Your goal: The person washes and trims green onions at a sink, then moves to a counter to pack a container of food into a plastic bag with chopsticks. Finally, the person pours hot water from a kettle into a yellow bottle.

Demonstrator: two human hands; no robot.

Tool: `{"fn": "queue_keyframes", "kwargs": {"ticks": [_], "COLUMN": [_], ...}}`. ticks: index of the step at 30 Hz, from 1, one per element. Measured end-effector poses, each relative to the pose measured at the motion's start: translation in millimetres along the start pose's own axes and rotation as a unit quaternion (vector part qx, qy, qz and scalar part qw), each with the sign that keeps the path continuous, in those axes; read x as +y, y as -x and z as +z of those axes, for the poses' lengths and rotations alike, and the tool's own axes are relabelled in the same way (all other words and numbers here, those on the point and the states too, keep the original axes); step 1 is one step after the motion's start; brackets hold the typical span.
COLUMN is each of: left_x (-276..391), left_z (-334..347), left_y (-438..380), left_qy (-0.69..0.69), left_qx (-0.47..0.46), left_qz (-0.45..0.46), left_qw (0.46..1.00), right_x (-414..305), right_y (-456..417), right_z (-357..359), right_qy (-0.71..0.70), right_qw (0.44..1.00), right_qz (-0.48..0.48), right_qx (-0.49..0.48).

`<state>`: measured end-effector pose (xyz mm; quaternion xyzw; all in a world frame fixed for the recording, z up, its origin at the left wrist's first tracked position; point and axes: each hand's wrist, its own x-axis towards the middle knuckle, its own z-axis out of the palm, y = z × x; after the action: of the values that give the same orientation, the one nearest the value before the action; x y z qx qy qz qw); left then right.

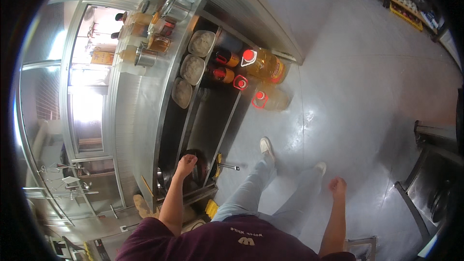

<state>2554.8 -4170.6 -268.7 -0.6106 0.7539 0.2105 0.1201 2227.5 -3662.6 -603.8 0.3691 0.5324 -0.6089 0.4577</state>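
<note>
My left hand (187, 165), its fingers curled and nothing visible in it, is in front of the lower shelves of a stainless steel worktable (145, 116). From this angle I cannot tell whether it touches anything there. Behind it a round dark pan (201, 167) is partly hidden. A metal handle (229, 167) juts out beyond the shelf edge. My right hand (338, 185) hangs over the floor at my other side, loosely curled, slightly blurred, with nothing seen in it.
Large oil bottles with red caps, one full (266, 66) and one pale (273, 98), stand on the grey floor (337, 90). Three plastic tubs of white contents (193, 69) line the upper shelf. Sauce bottles (159, 43) crowd the tabletop. A dark metal stand (431, 185) is at right.
</note>
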Motion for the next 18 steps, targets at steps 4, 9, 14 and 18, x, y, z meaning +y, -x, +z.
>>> {"fn": "queue_keyframes", "kwargs": {"ticks": [4, 9, 14, 18], "left_x": [0.9, 16.8, 36.5, 39.1], "left_z": [13.7, 21.9, 38.7, 81.6], "left_y": [10.5, 22.9, 40.8, 58.3], "left_qy": [0.010, -0.047, -0.088, -0.048], "left_qx": [-0.008, -0.003, -0.001, -0.065], "left_qz": [0.022, 0.022, 0.070, 0.085], "left_qw": [1.000, 0.999, 0.994, 0.993], "right_x": [6.4, 13.1, -21.3, -62.8], "right_y": [-24.1, -58.8, -38.3, 15.6], "right_z": [21.9, 39.1, 37.7, 12.9], "right_qy": [-0.003, 0.059, 0.121, 0.201], "right_qw": [0.999, 0.996, 0.992, 0.976], "right_qz": [0.041, 0.057, -0.013, -0.080], "right_qx": [-0.002, -0.028, -0.041, -0.019]}}
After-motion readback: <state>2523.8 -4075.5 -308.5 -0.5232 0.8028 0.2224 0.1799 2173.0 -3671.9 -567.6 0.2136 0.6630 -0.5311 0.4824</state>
